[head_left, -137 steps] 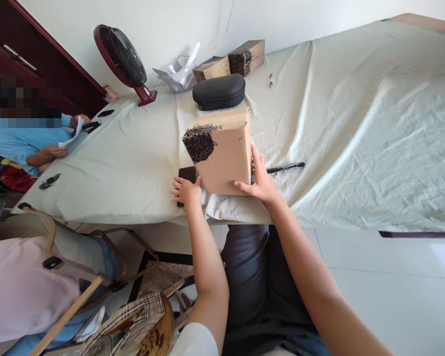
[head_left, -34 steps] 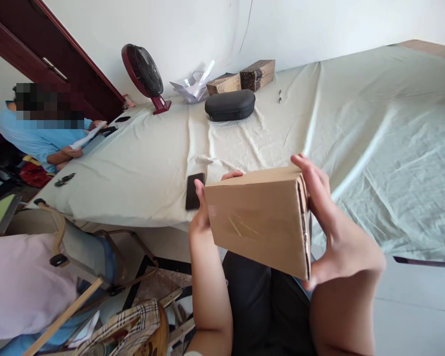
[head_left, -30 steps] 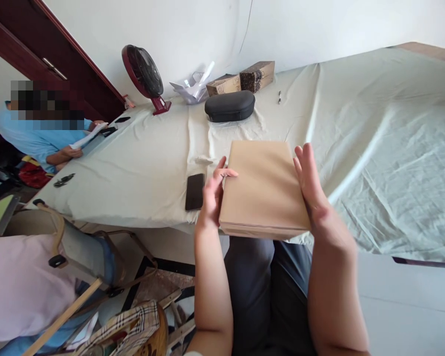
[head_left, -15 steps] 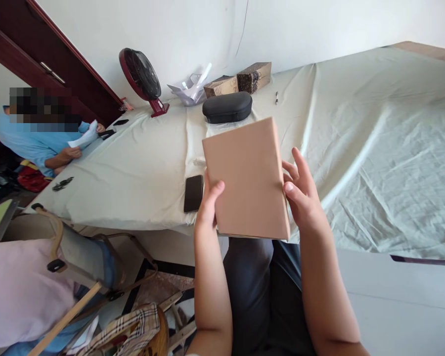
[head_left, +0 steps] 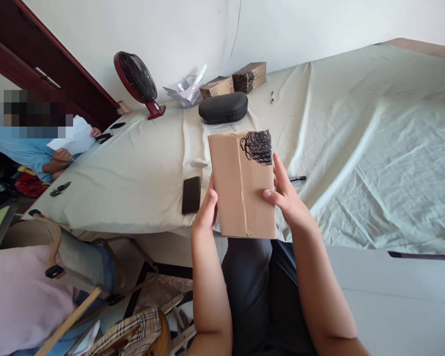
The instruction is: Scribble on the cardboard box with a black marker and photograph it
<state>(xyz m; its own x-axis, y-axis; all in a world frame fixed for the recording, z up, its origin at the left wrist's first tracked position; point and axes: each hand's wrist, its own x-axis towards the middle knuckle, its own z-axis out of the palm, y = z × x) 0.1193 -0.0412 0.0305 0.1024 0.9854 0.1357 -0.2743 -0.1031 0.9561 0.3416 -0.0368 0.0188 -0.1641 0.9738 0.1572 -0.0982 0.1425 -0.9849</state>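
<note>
Between my two hands is a brown cardboard box (head_left: 228,188), raised above the table's near edge. A dense black scribble covers its upper right corner, and a seam runs down the face turned to me. My left hand (head_left: 206,207) grips the box's left side, thumb along the edge and other fingers mostly hidden behind. On the opposite side my right hand (head_left: 287,198) holds it, thumb on the front face. A black pen (head_left: 297,178) lies on the cloth just past my right hand. Left of the box rests a dark phone (head_left: 191,195).
The table wears a pale green cloth (head_left: 148,173). Along the back stand a red fan (head_left: 137,79), a clear plastic basket (head_left: 183,94), cardboard boxes (head_left: 249,78) and a black case (head_left: 223,108). At left, a person in blue (head_left: 29,148) holds papers. A chair (head_left: 70,252) stands lower left.
The box has been turned in my hands, so a seamed face with the black scribble replaces the plain one. The pen beside my right hand has come into sight. The other person's papers have shifted.
</note>
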